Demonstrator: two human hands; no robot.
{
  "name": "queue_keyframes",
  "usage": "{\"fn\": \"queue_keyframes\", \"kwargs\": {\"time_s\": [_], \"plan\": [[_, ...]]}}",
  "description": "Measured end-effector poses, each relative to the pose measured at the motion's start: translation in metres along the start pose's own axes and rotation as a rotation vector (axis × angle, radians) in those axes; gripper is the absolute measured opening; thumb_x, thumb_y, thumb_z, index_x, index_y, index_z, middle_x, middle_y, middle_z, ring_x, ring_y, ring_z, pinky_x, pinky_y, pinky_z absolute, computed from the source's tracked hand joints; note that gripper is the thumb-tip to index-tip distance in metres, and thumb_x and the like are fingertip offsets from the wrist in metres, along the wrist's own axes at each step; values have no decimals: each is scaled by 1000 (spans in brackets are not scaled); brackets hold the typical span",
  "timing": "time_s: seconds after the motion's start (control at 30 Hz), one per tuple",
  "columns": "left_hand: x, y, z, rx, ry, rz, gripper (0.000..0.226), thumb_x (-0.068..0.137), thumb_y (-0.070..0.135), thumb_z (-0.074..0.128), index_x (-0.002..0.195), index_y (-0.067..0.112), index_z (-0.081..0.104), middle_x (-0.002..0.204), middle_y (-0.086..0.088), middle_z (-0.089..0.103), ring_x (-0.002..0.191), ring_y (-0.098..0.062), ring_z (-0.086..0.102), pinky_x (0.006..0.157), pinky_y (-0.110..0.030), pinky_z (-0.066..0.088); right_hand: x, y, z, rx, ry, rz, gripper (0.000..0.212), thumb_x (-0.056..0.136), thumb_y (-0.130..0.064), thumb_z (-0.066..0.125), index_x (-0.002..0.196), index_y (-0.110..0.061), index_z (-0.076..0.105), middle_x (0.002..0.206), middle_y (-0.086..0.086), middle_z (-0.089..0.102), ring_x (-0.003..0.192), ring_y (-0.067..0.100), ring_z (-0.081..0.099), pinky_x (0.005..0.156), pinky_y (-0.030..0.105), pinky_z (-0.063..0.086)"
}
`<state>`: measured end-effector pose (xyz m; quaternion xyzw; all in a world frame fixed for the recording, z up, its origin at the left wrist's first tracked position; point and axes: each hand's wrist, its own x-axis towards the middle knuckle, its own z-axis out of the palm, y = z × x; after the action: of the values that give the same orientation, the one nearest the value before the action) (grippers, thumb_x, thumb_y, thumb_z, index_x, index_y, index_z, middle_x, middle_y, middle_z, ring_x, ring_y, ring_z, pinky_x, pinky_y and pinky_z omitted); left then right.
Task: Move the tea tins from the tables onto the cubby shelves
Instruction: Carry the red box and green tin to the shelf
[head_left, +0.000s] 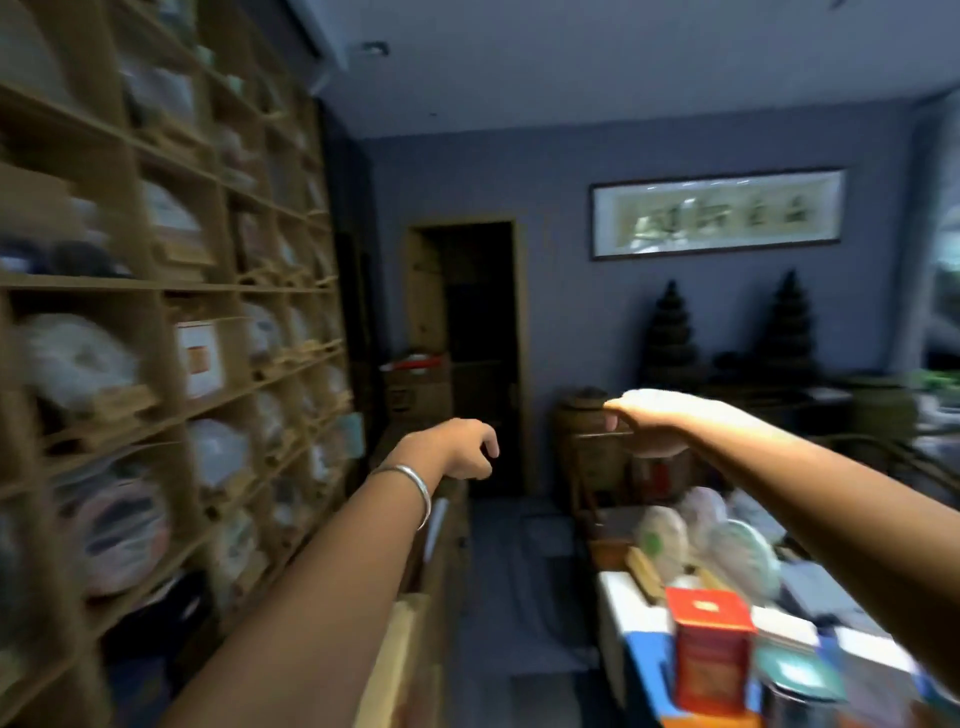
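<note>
Hovering empty with loosely curled fingers, both hands, left hand (462, 449) and right hand (649, 423), are risking toppling the red tea tin (711, 654) standing near the table's edge (636, 649).

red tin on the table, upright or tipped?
Upright: the red tin stands on its base on the table, lid on top, though blurred.

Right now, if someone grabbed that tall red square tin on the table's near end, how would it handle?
The tall red square tin looks rigid, with flat sides that should grip well. Being taller than wide, it could tip if pushed high up. It probably won't roll. Weight is unclear from this blurred view.
</note>
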<state>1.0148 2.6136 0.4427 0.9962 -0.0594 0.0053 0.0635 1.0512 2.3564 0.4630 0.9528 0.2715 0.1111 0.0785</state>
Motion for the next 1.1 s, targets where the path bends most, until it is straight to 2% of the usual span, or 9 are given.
{"fn": "queue_keyframes", "kwargs": {"time_s": [0.1,0.23,0.33,0.57,0.67,0.9,1.1], "plan": [[32,78,17,2,-23,129,39,81,15,60,120,19,60,121,-5,62,110,-23,57,90,-31,49,-55,71,10,-31,-90,140,33,82,-18,60,114,-15,58,117,11,63,108,29,59,88,33,49],[58,171,42,34,-65,245,41,83,17,60,123,21,58,125,-3,59,114,-22,55,90,-28,46,-120,146,18,-8,-199,299,37,85,-18,60,121,-11,55,124,14,60,114,29,55,92,32,44],[70,217,56,34,-86,284,40,84,18,60,124,21,58,126,-4,58,116,-22,54,91,-28,45,-156,180,26,-1,-232,362,37,88,-20,57,123,-8,54,127,14,59,116,29,54,88,29,40],[93,325,108,-4,-124,329,38,86,18,60,124,19,59,124,-6,60,113,-22,58,79,-24,45,-219,259,63,26,-268,424,34,89,-21,53,122,-12,54,125,12,58,113,28,54,88,31,42],[101,346,128,-21,-136,290,37,85,17,62,122,20,59,125,-5,58,112,-22,56,78,-25,47,-222,281,78,60,-272,388,34,89,-22,54,122,-13,54,125,11,57,112,26,53,84,29,39],[113,349,190,5,-249,189,45,82,15,66,126,17,57,127,-9,57,114,-25,56,92,-36,52,-200,289,131,150,-352,238,42,89,-20,56,129,-10,47,128,12,55,116,27,51,82,26,35],[145,322,228,-52,-294,119,51,80,26,72,127,21,54,131,-7,56,117,-25,54,95,-39,51,-162,283,197,180,-420,128,50,83,-32,64,126,-12,47,124,14,56,110,28,53,89,36,43]]}}
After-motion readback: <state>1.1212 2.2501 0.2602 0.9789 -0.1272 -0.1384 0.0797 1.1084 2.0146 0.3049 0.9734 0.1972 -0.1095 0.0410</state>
